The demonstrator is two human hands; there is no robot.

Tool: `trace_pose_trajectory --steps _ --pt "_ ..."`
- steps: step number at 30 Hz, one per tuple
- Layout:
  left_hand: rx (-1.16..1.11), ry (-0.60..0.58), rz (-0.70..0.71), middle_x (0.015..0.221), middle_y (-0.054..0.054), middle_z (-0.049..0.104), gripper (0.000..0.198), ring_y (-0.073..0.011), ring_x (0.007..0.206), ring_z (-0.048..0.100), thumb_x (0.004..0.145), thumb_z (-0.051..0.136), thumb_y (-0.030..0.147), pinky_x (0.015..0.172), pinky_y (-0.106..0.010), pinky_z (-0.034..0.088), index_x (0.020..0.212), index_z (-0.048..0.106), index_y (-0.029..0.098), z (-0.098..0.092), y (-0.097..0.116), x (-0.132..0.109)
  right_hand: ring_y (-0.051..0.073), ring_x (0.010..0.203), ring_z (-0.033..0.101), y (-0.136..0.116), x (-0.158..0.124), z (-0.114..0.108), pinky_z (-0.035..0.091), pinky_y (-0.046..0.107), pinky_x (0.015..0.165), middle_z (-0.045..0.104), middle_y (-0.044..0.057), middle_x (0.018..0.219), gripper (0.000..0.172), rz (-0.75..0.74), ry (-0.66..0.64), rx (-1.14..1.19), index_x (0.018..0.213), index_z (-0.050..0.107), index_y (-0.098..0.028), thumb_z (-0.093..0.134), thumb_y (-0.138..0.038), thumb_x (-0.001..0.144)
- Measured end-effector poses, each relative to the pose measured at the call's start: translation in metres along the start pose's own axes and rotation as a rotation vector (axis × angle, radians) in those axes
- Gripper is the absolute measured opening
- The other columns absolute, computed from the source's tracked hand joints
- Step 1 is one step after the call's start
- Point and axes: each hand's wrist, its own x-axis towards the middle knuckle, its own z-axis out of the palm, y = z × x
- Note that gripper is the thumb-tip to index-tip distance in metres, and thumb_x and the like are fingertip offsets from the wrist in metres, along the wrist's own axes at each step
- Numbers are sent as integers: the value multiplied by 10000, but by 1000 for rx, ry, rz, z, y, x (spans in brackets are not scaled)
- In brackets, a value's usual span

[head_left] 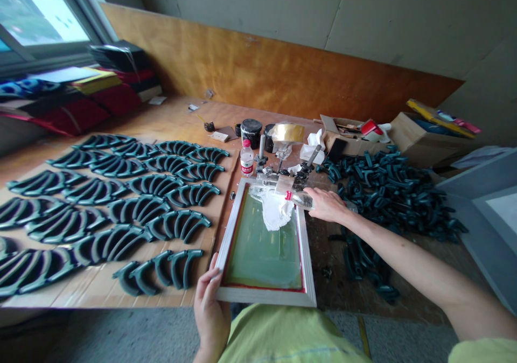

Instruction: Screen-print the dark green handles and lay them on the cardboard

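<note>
Aluminium-framed printing screen with green mesh and red tape border (266,296) lay at the near edge of the wooden surface (173,118), between both hands. Left hand (210,304) gripped its near left corner, fingers curled over the rail. Right hand (328,204) was closed around a clear plastic bottle with red cap (301,199), laid over a crumpled white cloth (277,212) on the mesh. Wetting the cloth appeared to be the step in hand; any wiping would call for a steadied frame.
</note>
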Motion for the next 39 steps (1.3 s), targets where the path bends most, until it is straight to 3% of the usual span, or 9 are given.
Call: trace_pose_trajectory --steps 8,26,39 --pt "52 18 19 1208 -9 674 90 -261 1216 558 710 688 256 1112 -423 328 772 634 219 2 2 -2 273 1115 561 1 -4 0 384 379 924 574 98 1276 673 21 5 10 1363 396 -241 603 -272 723" --pt "4 31 2 1183 -10 687 112 -260 1250 524 687 720 241 1146 -438 263 772 655 208 0 -1 2 268 1090 570 1 -3 7 383 377 920 587 93 1249 640 1 18 5 1344 418 -242 582 -254 725" --pt "68 41 35 1141 -32 700 70 -258 1189 576 711 693 244 1118 -438 320 759 651 216 -3 -4 4 274 1099 563 5 -2 11 367 387 936 581 98 1248 644 2 2 -3 1345 417 -251 586 -244 724"
